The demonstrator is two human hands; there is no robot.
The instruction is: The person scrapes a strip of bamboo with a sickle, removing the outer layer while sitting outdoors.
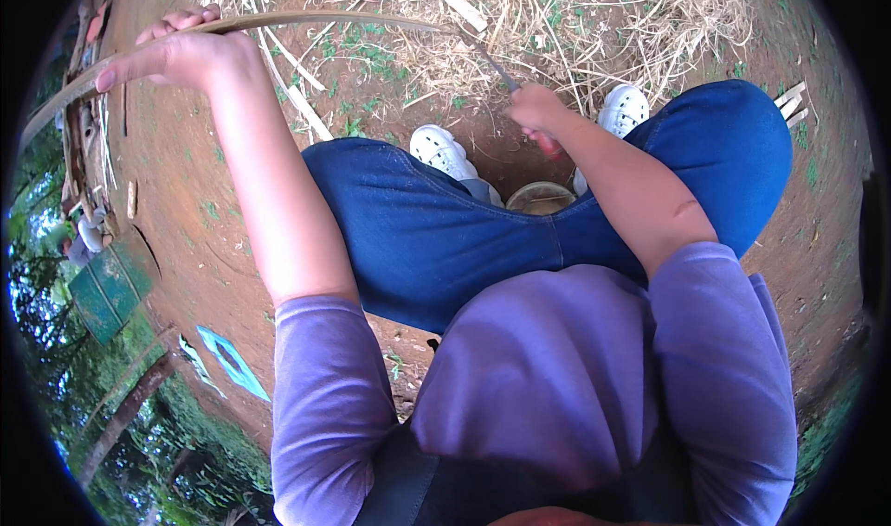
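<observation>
A person sits with knees spread wide, the left hand (pixel 181 51) closed around a long, thin wooden strip (pixel 325 17), thumb on the near side, that arm stretched almost straight forward and out to the left. The right hand (pixel 538 109) grips the red handle of a knife (pixel 507 78), elbow bent, forearm angled inward over the right thigh. The strip arcs smoothly from the far left to the blade, ahead of the knees; whether the two touch, I cannot tell. The narrow blade is dull grey. Around them are dark blue jeans (pixel 436 243), a soft purple shirt (pixel 538 368) and white, hole-punched shoes (pixel 444 152). Dry, curly shavings (pixel 445 67) litter reddish-brown bare earth (pixel 209 248) outdoors, with leafy trees (pixel 200 442) at left.
</observation>
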